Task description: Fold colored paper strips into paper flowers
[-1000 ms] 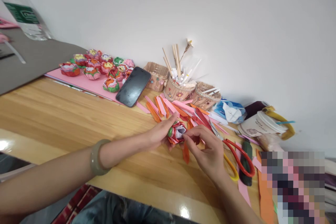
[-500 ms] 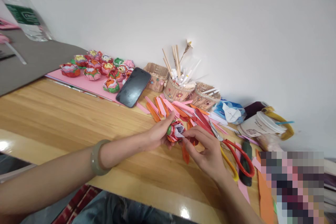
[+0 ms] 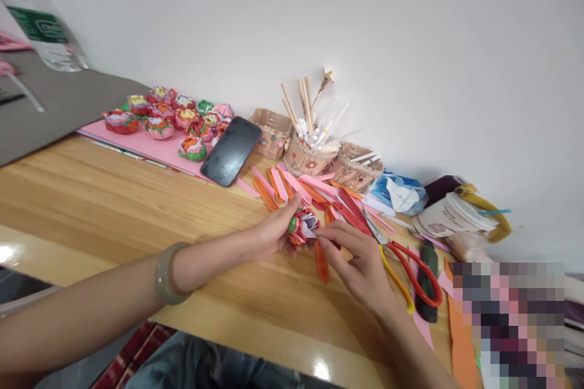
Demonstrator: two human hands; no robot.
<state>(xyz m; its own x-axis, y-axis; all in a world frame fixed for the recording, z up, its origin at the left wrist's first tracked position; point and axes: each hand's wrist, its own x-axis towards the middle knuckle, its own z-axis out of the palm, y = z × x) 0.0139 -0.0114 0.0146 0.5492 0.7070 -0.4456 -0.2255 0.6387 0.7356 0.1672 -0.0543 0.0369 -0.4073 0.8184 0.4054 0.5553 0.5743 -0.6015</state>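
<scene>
My left hand (image 3: 279, 230) holds a small folded-paper flower (image 3: 303, 226) in red, green and white, its thumb along the flower's upper left side and its fingers beneath. The thumb and index finger of my right hand (image 3: 353, 255) pinch a pale petal on the flower's right side. Just beyond the hands lie folded pink, orange and red paper strips (image 3: 298, 187). Scissors (image 3: 410, 267) with red and yellow handles rest beside my right hand, their blades pointing at the strips.
Finished paper flowers (image 3: 158, 128) stand on pink paper at the back left, with a phone (image 3: 232, 151) at its edge. Decorated baskets (image 3: 310, 157) line the wall. At the right are a white cup (image 3: 451, 219), a dark green tool (image 3: 427, 292) and orange paper (image 3: 462, 334).
Both hands and the flower have shifted very slightly left. The right fingertips are still at the pale petal, and the grip of the left hand looks the same.
</scene>
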